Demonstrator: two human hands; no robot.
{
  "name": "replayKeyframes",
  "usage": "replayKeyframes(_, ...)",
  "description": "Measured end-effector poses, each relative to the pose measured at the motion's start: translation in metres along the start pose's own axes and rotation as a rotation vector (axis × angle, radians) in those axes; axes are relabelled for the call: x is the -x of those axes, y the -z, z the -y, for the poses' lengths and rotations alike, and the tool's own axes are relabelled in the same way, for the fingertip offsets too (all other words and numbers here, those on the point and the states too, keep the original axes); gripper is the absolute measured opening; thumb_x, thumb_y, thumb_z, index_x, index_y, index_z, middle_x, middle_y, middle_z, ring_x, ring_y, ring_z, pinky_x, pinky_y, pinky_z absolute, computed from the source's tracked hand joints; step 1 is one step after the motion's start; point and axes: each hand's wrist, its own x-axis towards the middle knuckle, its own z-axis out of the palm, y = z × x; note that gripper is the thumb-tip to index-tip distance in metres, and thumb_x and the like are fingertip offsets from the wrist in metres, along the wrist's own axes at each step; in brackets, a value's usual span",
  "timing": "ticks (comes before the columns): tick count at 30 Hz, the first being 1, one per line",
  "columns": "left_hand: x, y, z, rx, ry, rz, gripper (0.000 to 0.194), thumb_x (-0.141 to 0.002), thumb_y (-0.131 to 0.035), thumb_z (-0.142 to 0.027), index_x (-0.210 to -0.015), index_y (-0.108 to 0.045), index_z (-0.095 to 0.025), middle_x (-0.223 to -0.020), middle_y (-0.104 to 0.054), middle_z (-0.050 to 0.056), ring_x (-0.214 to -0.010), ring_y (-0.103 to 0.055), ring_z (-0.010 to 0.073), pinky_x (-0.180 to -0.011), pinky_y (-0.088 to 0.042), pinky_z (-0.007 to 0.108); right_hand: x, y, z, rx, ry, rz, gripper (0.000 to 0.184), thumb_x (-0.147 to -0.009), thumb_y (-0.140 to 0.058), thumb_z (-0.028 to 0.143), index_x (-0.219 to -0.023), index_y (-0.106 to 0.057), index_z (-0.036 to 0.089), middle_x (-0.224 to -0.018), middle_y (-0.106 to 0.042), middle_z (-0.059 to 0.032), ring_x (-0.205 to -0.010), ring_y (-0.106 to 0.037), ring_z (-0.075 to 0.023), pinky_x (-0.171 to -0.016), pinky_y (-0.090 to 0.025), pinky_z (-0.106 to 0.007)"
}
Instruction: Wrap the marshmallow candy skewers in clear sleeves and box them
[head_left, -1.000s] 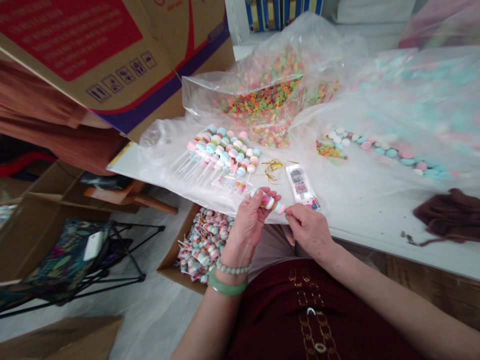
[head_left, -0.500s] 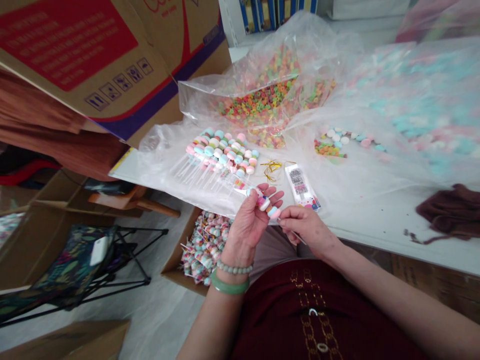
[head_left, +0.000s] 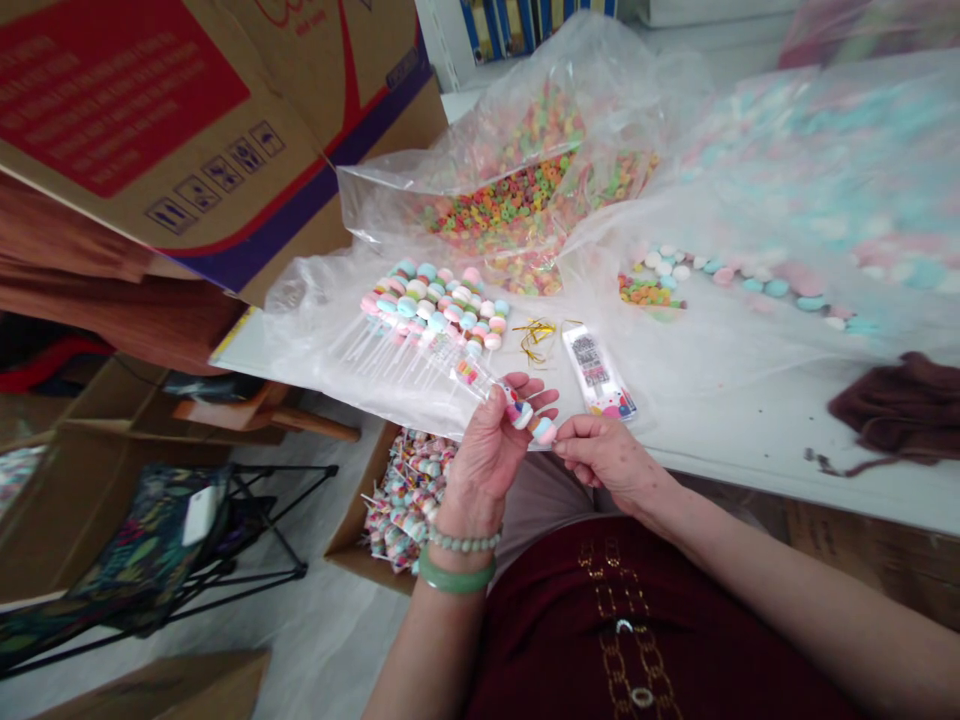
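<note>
My left hand (head_left: 491, 445) grips a clear printed plastic bag (head_left: 468, 372) between thumb and fingers, its other fingers partly spread. A marshmallow candy skewer (head_left: 543, 430) sits partly inside this bag, its pink and blue end sticking out towards the right. My right hand (head_left: 611, 455) pinches the skewer at that end, where the stick is mostly hidden by the fingers. Just beyond my hands lie a stack of white printed bags (head_left: 596, 370) and some gold twist ties (head_left: 537, 338). Rows of finished-looking marshmallow skewers (head_left: 439, 305) rest on the plastic sheet at left.
An open bag of colourful ring candies (head_left: 517, 200) lies at the back, with loose marshmallows (head_left: 776, 288) and a large marshmallow bag (head_left: 825, 170) to the right. A brown cloth (head_left: 900, 415) is at the right edge. Below the table stands a carton of wrapped skewers (head_left: 352, 535).
The skewer sits deeper in the bag, and my right hand has come slightly closer to my left. The whole view has shifted a little.
</note>
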Motion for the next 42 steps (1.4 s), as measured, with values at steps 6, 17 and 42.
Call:
replayKeyframes(6,0.002,-0.006,0.011,-0.019,-0.019,0.006,0.03,-0.073,-0.07,-0.045,-0.083,-0.064,-0.017,-0.089,-0.066,0.004,-0.088,-0.065,0.0225,-0.081,-0.052,0.036,0.004,-0.004,0.002,0.04,0.102,-0.001,0.01,-0.066,-0.06,0.027,-0.063,-0.057,0.017,-0.047,-0.047,0.0065,-0.035,-0.038,-0.0046,-0.034,-0.023,-0.017)
replayKeyframes(17,0.0,-0.001,0.002,0.073,0.072,-0.019,0.035,-0.082,-0.061,-0.045,-0.105,-0.06,-0.019,-0.095,-0.068,0.006,-0.089,-0.066,0.0243,-0.081,-0.052,0.04,0.005,0.001,0.001,0.015,0.102,0.172,0.017,-0.077,-0.057,0.033,-0.073,-0.058,0.017,-0.056,-0.055,0.0047,-0.037,-0.04,-0.0044,-0.034,-0.026,-0.016)
replayKeyframes(42,-0.003,0.001,0.009,0.022,0.126,0.054,0.029,-0.086,-0.056,-0.041,-0.098,-0.064,-0.016,-0.098,-0.067,0.008,-0.082,-0.065,0.02,-0.064,-0.054,0.03,-0.003,0.006,0.0,-0.249,0.07,0.239,0.016,-0.071,-0.065,0.027,-0.079,-0.062,0.013,-0.052,-0.048,0.0051,-0.038,-0.031,-0.0035,-0.034,-0.016,-0.016)
